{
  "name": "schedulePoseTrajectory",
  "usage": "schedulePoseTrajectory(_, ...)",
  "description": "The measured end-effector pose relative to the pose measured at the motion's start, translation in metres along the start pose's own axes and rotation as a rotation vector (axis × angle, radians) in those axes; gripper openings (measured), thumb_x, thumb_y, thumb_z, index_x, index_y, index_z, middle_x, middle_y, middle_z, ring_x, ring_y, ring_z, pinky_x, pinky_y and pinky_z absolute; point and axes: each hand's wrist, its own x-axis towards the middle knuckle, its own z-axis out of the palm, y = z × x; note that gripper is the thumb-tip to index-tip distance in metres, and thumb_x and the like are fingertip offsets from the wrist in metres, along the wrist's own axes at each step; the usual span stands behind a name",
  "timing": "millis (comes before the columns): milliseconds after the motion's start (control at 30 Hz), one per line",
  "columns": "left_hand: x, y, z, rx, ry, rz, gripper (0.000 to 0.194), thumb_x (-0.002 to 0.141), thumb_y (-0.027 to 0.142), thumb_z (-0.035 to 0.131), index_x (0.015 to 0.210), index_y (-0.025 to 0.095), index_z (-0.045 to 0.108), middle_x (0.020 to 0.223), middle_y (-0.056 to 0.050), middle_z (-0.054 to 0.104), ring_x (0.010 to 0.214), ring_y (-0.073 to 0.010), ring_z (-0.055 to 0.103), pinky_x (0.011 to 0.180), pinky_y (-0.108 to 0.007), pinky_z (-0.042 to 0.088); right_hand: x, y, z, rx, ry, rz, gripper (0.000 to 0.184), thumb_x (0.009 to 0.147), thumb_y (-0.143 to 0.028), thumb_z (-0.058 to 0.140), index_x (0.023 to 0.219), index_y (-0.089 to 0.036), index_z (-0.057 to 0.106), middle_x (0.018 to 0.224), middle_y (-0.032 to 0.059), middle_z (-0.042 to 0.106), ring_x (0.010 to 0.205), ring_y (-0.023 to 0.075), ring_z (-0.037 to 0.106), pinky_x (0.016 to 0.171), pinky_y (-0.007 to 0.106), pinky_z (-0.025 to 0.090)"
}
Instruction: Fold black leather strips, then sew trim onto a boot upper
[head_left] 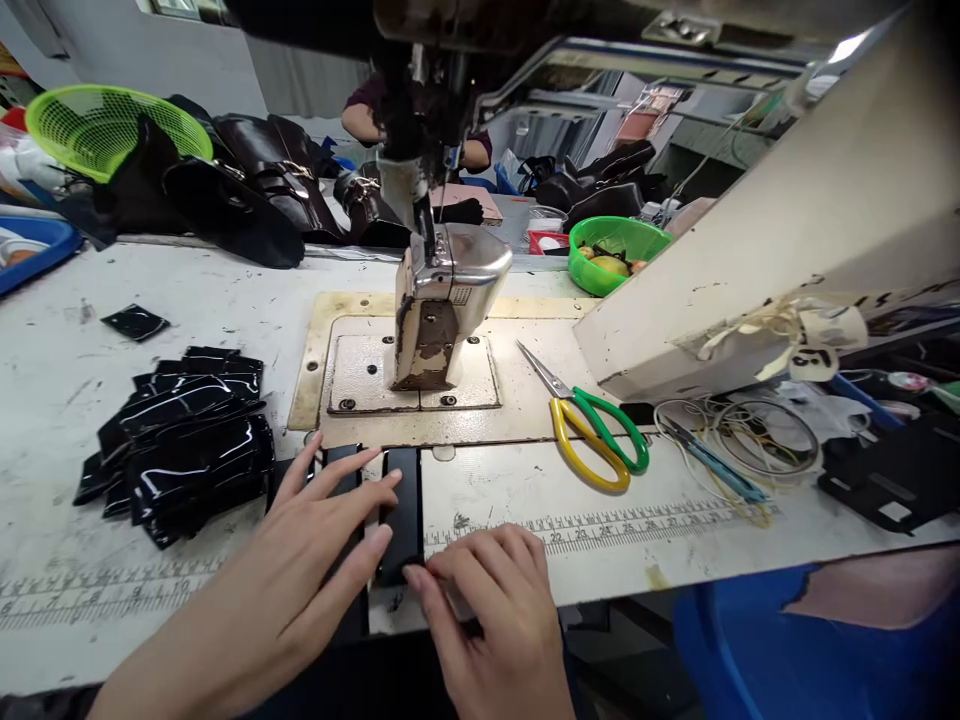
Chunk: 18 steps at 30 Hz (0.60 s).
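Note:
My left hand lies flat with fingers spread over black glossy strips at the table's front edge, pressing them down. My right hand is beside it, fingers curled, its fingertips pinching the lower end of one black strip. A heap of the same shiny black pieces sits just left of my left hand. The post-bed sewing machine stands straight ahead, beyond both hands.
Yellow-and-green scissors lie right of the machine post, with thread snips and cords further right. A green bowl, a green basket and dark leather goods sit at the back. Another person's arms show behind the machine.

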Motion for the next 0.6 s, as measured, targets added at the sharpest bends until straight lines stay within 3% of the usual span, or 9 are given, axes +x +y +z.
schedulePoseTrajectory(100, -0.004, -0.002, -0.002, -0.022, -0.035, 0.017, 0.048, 0.102, 0.039, 0.046, 0.148, 0.025, 0.038, 0.156, -0.002, 0.048, 0.155, -0.0218, 0.024, 0.125, -0.055, 0.028, 0.001, 0.0, 0.002, -0.044, -0.019, 0.05, 0.02, 0.099, -0.019, 0.06, 0.08, -0.023, 0.054, 0.073, -0.0022, 0.06, 0.072, 0.0178, 0.054, 0.081, 0.036, 0.034)
schedulePoseTrajectory(200, -0.001, -0.002, 0.004, -0.036, -0.079, 0.026, 0.032, 0.104, 0.032, 0.044, 0.135, 0.029, 0.047, 0.15, 0.001, 0.055, 0.157, -0.0161, 0.017, 0.13, -0.053, 0.009, 0.002, 0.002, 0.003, -0.082, -0.04, 0.044, 0.02, 0.097, -0.019, 0.062, 0.08, -0.023, 0.054, 0.074, -0.0034, 0.061, 0.072, 0.0171, 0.055, 0.083, 0.036, 0.032)
schedulePoseTrajectory(267, 0.002, -0.002, 0.008, -0.05, -0.087, -0.015, 0.018, 0.104, 0.032, 0.043, 0.118, 0.03, 0.053, 0.142, 0.003, 0.061, 0.157, -0.0136, 0.016, 0.13, -0.05, 0.004, 0.002, 0.003, 0.004, -0.097, -0.041, 0.055, 0.021, 0.097, -0.02, 0.063, 0.079, -0.023, 0.053, 0.073, -0.004, 0.06, 0.071, 0.0169, 0.054, 0.084, 0.036, 0.031)
schedulePoseTrajectory(367, 0.005, -0.003, 0.012, -0.081, -0.082, -0.05, 0.011, 0.103, 0.034, 0.045, 0.098, 0.029, 0.053, 0.136, 0.004, 0.065, 0.155, -0.0143, 0.022, 0.13, -0.049, 0.006, 0.004, 0.001, 0.007, -0.103, -0.036, 0.076, 0.022, 0.096, -0.02, 0.063, 0.077, -0.022, 0.053, 0.073, -0.0044, 0.06, 0.071, 0.0168, 0.054, 0.085, 0.036, 0.03)
schedulePoseTrajectory(600, 0.009, -0.003, 0.015, -0.072, 0.026, -0.019, 0.013, 0.102, 0.033, 0.05, 0.09, 0.028, 0.052, 0.132, 0.005, 0.069, 0.145, -0.0179, 0.043, 0.127, -0.049, 0.011, 0.005, -0.004, 0.018, -0.07, 0.106, 0.169, 0.032, 0.102, -0.03, 0.052, 0.071, -0.023, 0.051, 0.067, -0.0028, 0.056, 0.068, 0.018, 0.049, 0.085, 0.04, 0.03)
